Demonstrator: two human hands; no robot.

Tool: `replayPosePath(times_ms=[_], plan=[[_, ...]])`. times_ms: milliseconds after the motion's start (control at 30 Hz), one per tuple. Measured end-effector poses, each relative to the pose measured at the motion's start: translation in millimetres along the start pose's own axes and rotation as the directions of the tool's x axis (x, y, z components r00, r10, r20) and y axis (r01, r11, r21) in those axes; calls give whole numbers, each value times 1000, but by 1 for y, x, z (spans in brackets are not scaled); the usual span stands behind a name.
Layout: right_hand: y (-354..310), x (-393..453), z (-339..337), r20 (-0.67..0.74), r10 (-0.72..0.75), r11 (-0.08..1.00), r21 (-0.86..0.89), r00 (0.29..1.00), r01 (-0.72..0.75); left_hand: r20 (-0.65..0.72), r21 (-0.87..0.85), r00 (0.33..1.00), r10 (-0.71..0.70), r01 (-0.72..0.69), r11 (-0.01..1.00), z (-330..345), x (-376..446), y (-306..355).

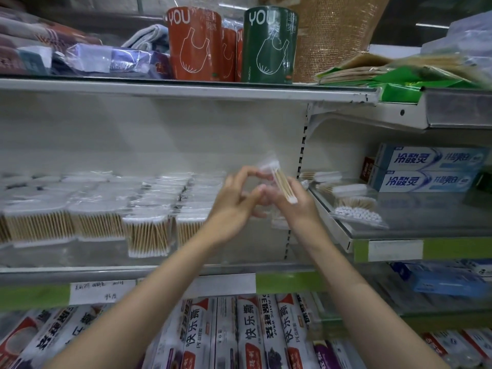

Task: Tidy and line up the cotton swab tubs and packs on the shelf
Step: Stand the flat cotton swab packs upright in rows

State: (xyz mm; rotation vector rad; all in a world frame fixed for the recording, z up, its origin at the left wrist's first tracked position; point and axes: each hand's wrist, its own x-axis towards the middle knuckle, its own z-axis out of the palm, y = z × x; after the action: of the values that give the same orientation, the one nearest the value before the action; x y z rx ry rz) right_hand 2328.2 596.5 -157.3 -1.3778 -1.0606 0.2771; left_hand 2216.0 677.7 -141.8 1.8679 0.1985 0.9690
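Rows of clear cotton swab tubs (145, 230) with wooden sticks fill the left and middle of the middle shelf (159, 270). In front of the shelf's bare right end, both hands hold up a small clear pack of swabs (282, 183), tilted. My right hand (295, 206) grips it from below and behind. My left hand (234, 206) pinches its upper left corner with thumb and forefinger. More loose swab packs (354, 206) lie on the neighbouring shelf to the right.
Toothpaste boxes (426, 169) stand behind the loose packs on the right shelf. Orange and green bag canisters (269, 46) sit on the top shelf. Cling-film boxes (239, 334) fill the shelf below. A slotted upright (300, 166) divides the two shelf bays.
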Motion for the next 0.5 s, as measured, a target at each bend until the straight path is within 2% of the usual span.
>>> replayPosePath(times_ms=[100,167,233,300,367,433,500], plan=[[-14,24,1,-5,40,996,80,999,-39,-72,367,995,62,-32,930,-25,36,18],[-16,40,5,39,19,984,179,999,-25,-18,499,995,102,-80,863,-42,61,24],[-14,58,9,18,29,985,169,999,-32,69,586,997,39,-72,807,-53,84,26],[-9,78,14,-29,82,995,62,996,-80,139,780,990,-8,-105,617,-56,106,20],[0,94,18,-58,179,972,-142,982,-186,187,880,981,-56,-142,454,-56,123,8],[6,99,19,-125,248,921,-276,961,-274,206,912,973,-105,-152,382,-52,136,-7],[7,98,17,-189,231,908,-311,955,-281,216,934,969,-124,-168,315,-49,145,-21]])
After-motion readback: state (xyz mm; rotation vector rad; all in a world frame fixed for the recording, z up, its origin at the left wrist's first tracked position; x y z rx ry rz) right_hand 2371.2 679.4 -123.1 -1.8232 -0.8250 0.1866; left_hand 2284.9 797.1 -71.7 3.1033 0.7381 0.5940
